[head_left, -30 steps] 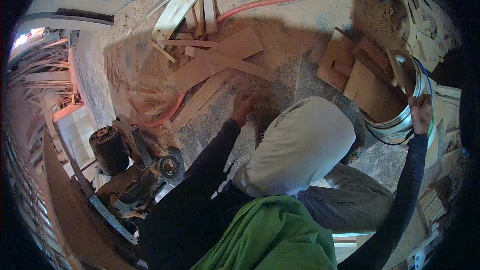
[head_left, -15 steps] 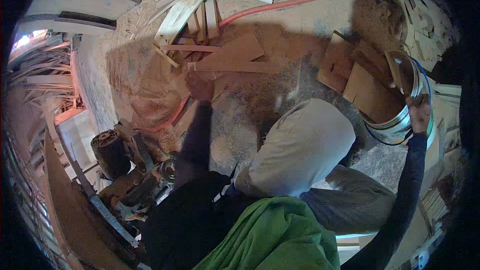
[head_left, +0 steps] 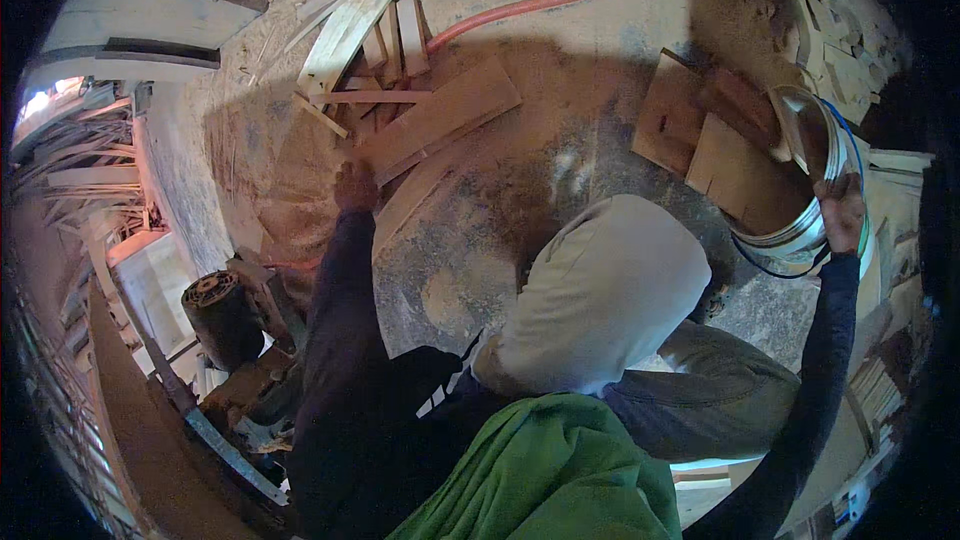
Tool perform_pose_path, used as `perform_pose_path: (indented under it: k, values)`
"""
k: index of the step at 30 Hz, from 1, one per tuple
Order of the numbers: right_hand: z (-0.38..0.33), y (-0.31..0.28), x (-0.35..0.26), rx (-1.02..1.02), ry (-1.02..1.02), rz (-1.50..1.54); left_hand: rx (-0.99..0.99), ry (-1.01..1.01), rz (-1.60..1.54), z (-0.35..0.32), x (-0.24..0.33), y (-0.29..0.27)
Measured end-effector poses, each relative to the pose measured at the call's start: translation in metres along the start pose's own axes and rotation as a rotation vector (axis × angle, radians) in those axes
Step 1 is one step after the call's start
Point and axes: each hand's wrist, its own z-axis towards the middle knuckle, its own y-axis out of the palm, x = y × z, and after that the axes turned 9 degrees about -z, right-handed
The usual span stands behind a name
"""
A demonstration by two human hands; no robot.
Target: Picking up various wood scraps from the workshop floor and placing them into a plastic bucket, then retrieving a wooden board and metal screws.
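Observation:
My left hand (head_left: pixel 355 188) is at the near left end of a flat brown wooden board (head_left: pixel 455 118) on the dusty floor. Its fingers are dim and blurred, so whether they grip the board does not show. A long thin wooden strip (head_left: pixel 412 198) lies beside that hand, nearer to me. At the right, my right hand (head_left: pixel 842 212) is closed on the rim of a tilted whitish bucket (head_left: pixel 790 242). Flat wooden pieces (head_left: pixel 745 172) stick out of the bucket's mouth, and a blue cord runs along its outer side.
Narrow offcuts (head_left: pixel 408 35) and a pale plank (head_left: pixel 350 38) lie beyond the board. A red hose (head_left: pixel 560 8) curves across the floor. A dark motor (head_left: pixel 218 312) stands at my left, near stacked wood (head_left: pixel 95 155). More scrap wood (head_left: pixel 845 50) is piled far right.
My left hand has moved left and slightly nearer to me. A thin strip that lay level across the wide board is no longer seen there. My right hand stays at the bucket's rim.

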Motion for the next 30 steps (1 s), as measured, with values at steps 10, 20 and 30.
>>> perform_pose_path:
  k: [10, 20, 30]
  values:
    - [0.017, -0.022, 0.031, -0.097, -0.07, -0.051, -0.138, -0.19, -0.482, -0.022, -0.113, 0.109]
    - [0.008, -0.015, 0.026, -0.136, -0.036, 0.288, -0.032, -0.671, -2.145, -0.044, -0.048, 0.024]
    - [0.002, -0.021, 0.015, -0.355, 0.093, 1.082, -0.012, -0.41, -2.372, -0.044, 0.009, 0.012]
